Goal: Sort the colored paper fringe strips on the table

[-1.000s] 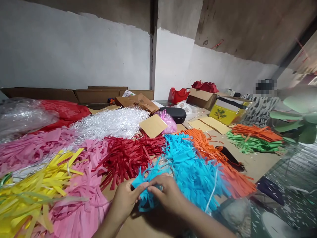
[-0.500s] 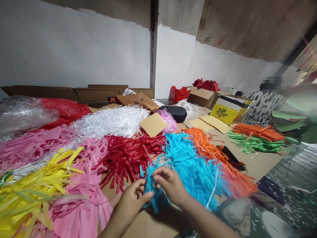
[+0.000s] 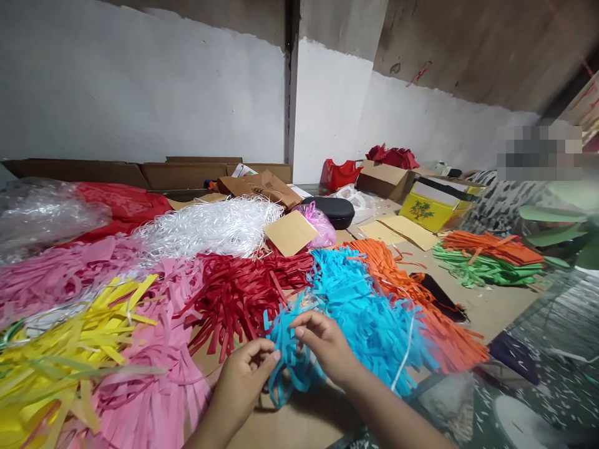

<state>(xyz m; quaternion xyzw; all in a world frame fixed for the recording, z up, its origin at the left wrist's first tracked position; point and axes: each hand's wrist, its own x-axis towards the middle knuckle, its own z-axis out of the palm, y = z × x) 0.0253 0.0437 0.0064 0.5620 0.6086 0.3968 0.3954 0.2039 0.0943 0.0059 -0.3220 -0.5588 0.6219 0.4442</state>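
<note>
Brown surface point(image 3: 491, 305) carrying fringed paper piles: yellow point(image 3: 51, 362) lower left, pink point(image 3: 154, 386), red point(image 3: 238, 293) centre, blue point(image 3: 365, 312), orange point(image 3: 421, 305), green point(image 3: 482, 271) lying right.

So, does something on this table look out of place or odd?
One thing: a loose white cord lies across the blue paper strips, away from the white pile. A brown card also sits tilted on the red strips. Both hands, left hand and right hand, hold a blue bundle.
</note>
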